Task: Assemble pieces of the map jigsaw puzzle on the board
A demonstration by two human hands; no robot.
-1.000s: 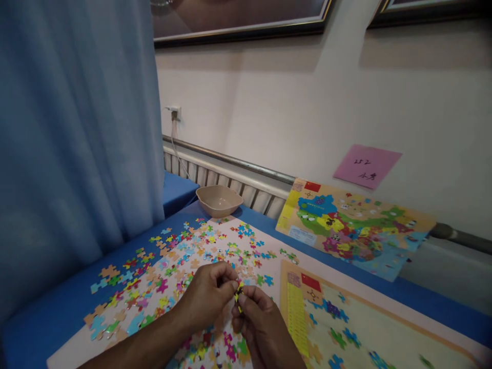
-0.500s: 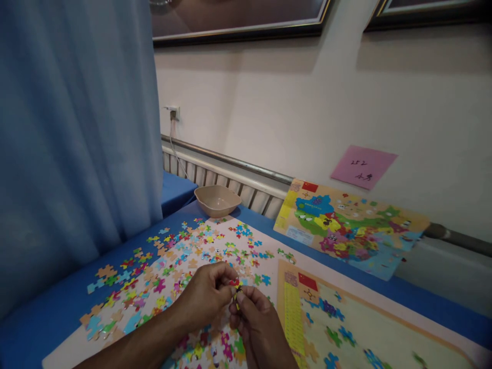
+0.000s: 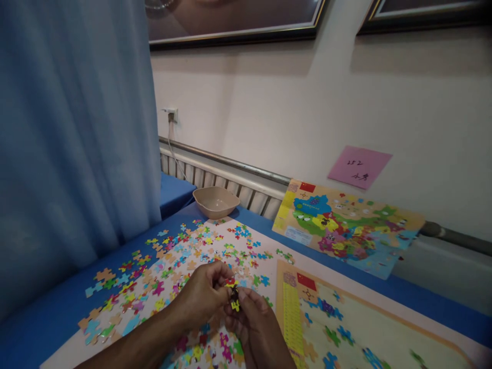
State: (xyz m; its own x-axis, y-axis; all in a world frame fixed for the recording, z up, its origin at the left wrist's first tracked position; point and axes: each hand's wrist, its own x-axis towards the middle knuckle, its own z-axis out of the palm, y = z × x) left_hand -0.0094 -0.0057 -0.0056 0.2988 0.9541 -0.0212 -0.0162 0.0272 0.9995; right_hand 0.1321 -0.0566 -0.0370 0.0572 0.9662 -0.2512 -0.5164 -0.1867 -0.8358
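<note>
left hand (image 3: 203, 294) and right hand (image 3: 251, 323) meet above near edge of pink surface (image 3: 269, 241); fingers of both pinch small yellow-black cardboard puzzle piece (image 3: 234, 300), now turned lower than half-second ago; red bit beside it.

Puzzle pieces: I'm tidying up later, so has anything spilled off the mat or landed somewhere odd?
Yes. Several loose puzzle pieces lie off the pale mat on the blue tablecloth, towards the curtain. The beige bowl stands upright. Nothing looks damaged.
</note>
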